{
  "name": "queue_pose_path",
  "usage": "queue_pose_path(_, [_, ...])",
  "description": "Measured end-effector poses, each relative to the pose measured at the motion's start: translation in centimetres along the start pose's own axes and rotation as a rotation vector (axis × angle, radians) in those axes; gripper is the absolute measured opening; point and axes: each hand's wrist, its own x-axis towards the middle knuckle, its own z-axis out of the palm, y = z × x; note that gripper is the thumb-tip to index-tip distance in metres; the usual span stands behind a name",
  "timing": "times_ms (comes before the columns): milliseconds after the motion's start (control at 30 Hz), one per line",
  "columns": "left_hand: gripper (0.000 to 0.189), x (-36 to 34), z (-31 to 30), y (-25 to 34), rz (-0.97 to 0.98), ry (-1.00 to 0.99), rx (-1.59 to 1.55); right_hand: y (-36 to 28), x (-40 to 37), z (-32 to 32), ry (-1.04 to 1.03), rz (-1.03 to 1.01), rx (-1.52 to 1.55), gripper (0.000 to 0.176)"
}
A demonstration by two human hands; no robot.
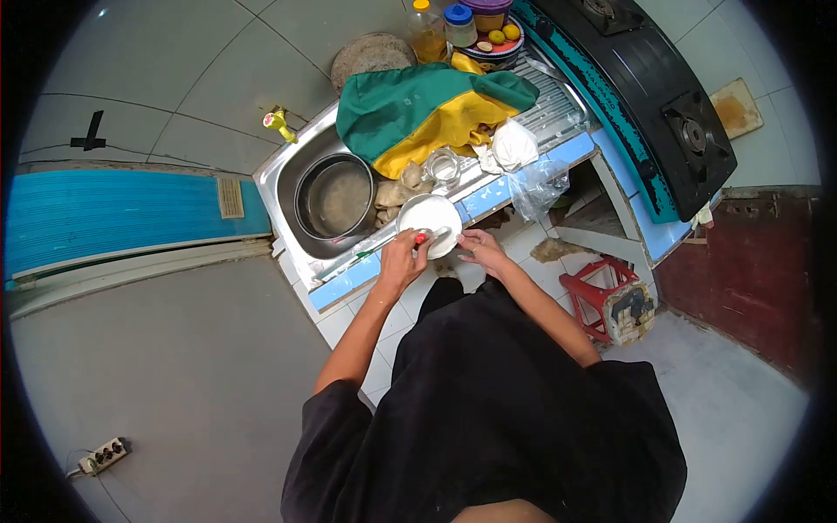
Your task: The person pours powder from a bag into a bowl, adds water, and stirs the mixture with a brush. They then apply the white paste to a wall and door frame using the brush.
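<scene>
A white bowl (427,212) is held over the front edge of the sink counter, its inside turned up toward me. My right hand (481,250) grips the bowl's rim from the right, thumb and fingers closed on it. At the bowl's lower left, my left hand (404,260) is closed around a small utensil with a red handle (420,238); its pale end reaches into the bowl. The utensil's exact kind is too small to tell. Just behind the bowl stands a clear glass jar (443,165), beside crumpled brown bags (399,192).
A dark round pot (338,197) sits in the metal sink (288,179) under a yellow tap (280,124). Green and yellow cloth (418,109) covers the drainboard. A plastic bag (538,187) hangs over the counter edge. Right are a gas stove (645,96) and red stool (602,296).
</scene>
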Motion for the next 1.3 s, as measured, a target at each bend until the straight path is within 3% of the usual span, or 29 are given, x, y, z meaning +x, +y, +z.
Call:
queue_pose_path(33, [0.014, 0.0, -0.5, 0.2, -0.112, -0.045, 0.014, -0.2, -0.1, 0.0, -0.006, 0.006, -0.008, 0.047])
queue_pose_path(133, [0.015, 0.1, -1.1, -0.7, -0.180, 0.012, 0.198, -0.3, -0.2, 0.0, -0.002, 0.011, -0.019, 0.047])
queue_pose_path(333, [0.011, 2.2, 0.5, -1.4, -0.040, 0.217, 0.253, -0.3, -0.3, 0.1, 0.005, 0.007, -0.021, 0.046])
queue_pose_path(567, [0.017, 2.2, 2.2, -1.2, 0.175, 0.046, 0.081, -0.3, -0.4, 0.2, 0.003, -0.003, -0.007, 0.046])
queue_pose_path(700, [0.018, 1.2, 0.6, -0.5, 0.097, -0.123, 0.008, 0.1, 0.0, -0.1, 0.004, -0.005, -0.001, 0.046])
queue_pose_path(833, [0.013, 0.5, -0.7, -0.5, 0.084, -0.122, -0.039, 0.1, 0.1, 0.0, 0.006, -0.001, -0.005, 0.046])
queue_pose_path(933, [0.013, 0.7, -1.7, -0.5, -0.047, -0.144, -0.051, -0.1, 0.0, 0.0, 0.010, 0.001, -0.015, 0.045])
queue_pose_path(1000, [0.017, 1.4, -2.1, -1.1, -0.106, -0.051, 0.092, 0.1, -0.1, 0.0, 0.013, 0.001, -0.023, 0.045])
queue_pose_path(1167, [0.012, 3.5, -0.8, -2.8, -0.019, 0.135, 0.203, 0.2, 0.1, -0.1, 0.001, -0.006, -0.010, 0.046])
queue_pose_path(1300, [0.008, 4.1, 0.6, -2.1, 0.003, 0.082, 0.096, 0.2, 0.1, -0.1, -0.009, -0.001, -0.009, 0.046])
